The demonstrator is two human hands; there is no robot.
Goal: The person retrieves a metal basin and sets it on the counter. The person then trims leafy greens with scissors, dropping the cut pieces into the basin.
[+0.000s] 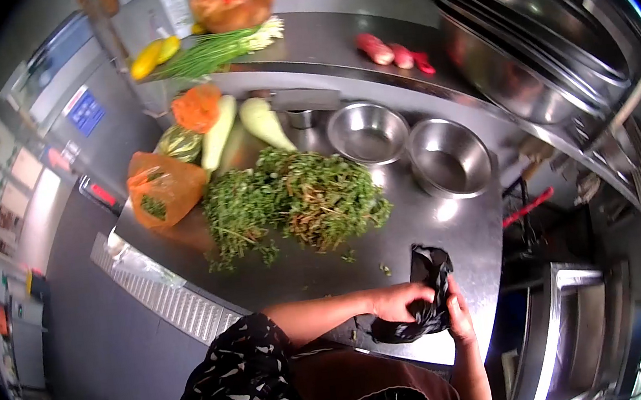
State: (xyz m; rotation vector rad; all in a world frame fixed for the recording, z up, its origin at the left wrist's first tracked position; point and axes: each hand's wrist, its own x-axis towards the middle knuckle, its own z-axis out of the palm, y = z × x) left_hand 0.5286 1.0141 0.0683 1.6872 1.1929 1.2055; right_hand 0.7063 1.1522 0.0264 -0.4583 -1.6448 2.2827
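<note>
A crumpled black plastic bag [403, 330] lies at the front right of the steel worktable. My left hand [405, 302] is closed on its near side, with the fingertips tucked into the folds. At the bag's right edge, my right hand [459, 317] grips the plastic, its fingers partly hidden. What the bag holds, if anything, does not show. Beyond my hands a large heap of leafy green herbs [297, 203], brownish in places, is spread on the table. A few loose leaf bits [384, 269] lie between heap and bag.
Two steel bowls [449, 158] stand at the back right, near a cleaver [305, 97] and pale green gourds [264, 123]. Orange bags [165, 188] sit at the left. A raised shelf [311, 47] carries spring onions [224, 49], red-pink pieces [376, 49] and stacked large pans [500, 45].
</note>
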